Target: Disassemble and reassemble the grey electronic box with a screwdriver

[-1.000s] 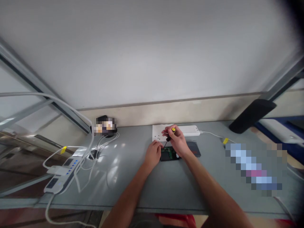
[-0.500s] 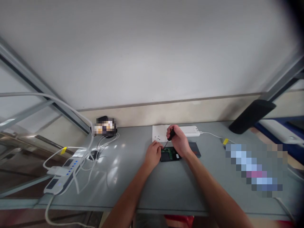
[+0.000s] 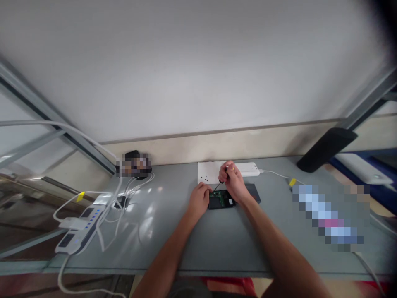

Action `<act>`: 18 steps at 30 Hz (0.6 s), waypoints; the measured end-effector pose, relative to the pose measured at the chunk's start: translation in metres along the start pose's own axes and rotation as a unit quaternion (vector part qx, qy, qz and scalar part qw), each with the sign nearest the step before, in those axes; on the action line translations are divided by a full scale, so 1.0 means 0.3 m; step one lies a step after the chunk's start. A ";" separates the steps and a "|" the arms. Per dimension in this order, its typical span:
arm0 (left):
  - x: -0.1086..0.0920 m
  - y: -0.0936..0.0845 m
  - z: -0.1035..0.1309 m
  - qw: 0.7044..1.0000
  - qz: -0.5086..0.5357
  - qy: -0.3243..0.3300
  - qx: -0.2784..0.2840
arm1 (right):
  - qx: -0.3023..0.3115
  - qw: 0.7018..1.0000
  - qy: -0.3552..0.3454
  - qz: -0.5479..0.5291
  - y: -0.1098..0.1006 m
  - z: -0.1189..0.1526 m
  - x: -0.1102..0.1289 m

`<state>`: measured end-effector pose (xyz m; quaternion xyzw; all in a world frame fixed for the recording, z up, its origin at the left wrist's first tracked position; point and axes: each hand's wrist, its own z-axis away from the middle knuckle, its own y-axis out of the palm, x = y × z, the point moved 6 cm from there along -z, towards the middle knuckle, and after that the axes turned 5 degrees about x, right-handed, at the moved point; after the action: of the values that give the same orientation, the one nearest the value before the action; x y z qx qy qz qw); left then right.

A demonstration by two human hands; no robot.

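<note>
A black device with a bare green circuit board [image 3: 221, 199] lies flat on the grey table. My right hand [image 3: 235, 182] is wrapped round the dark handle of a screwdriver [image 3: 218, 186], whose thin shaft slants down to the board's upper left corner. At that same corner, my left hand [image 3: 200, 200] has its fingers bent against the device's left edge, close to the screwdriver tip. Whether those fingers pinch something small is hidden. Behind the device lies a white sheet [image 3: 204, 171] with several small dark screws on it. A dark flat panel [image 3: 253, 193] sits partly behind my right wrist.
A white power strip [image 3: 251, 169] with a cable stands at the back. Another power strip [image 3: 72, 236] with tangled white cables [image 3: 116, 219] occupies the left side. To the right are a black cylinder [image 3: 325, 150] and a blurred-out object [image 3: 328, 219]. Metal frame posts flank the table.
My right hand has turned slightly round the screwdriver handle. My left hand stays at the device's corner. The whole view has shifted a little.
</note>
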<state>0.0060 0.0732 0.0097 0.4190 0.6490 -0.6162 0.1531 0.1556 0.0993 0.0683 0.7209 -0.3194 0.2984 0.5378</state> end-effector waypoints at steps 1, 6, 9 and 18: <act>0.000 0.000 0.000 1.000 -0.002 -0.002 0.001 | 0.007 1.000 0.004 -0.005 0.006 -0.001 -0.002; -0.005 -0.002 0.000 1.000 -0.010 0.006 0.000 | 0.049 0.998 0.020 0.029 0.039 0.012 -0.003; -0.006 -0.003 0.000 1.000 -0.016 0.007 -0.001 | 0.087 0.994 0.027 0.056 0.066 0.028 -0.006; 0.000 -0.002 0.002 1.000 -0.012 0.001 -0.001 | 0.051 0.992 -0.012 0.118 0.078 0.022 -0.021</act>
<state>0.0054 0.0728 0.0100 0.4116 0.6546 -0.6171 0.1457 0.1341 0.0887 0.0755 0.7082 -0.3932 0.3668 0.4575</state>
